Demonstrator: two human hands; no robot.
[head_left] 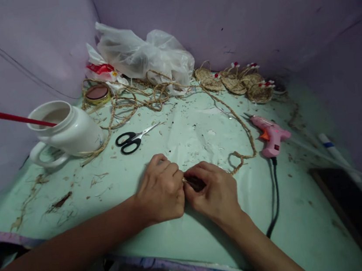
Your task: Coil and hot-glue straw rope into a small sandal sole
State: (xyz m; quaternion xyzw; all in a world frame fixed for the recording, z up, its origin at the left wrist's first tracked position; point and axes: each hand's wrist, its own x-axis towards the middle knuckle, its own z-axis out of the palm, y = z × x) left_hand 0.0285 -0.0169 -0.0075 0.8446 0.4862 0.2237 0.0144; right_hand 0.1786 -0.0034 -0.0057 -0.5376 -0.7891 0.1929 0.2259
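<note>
Two hands pinch what looks like one braided cord — one glue gun nearby

My two hands meet low before me, backs toward my view.
My left forearm reaches in from the lower left, wrist almost straight, and I have the left hand curled into a fist, fingertips hidden from me. My right forearm slants up and leftward from the bottom edge; there I hold the right hand with thumb and forefinger bent toward each other, the remaining fingers mostly out of sight.
</note>
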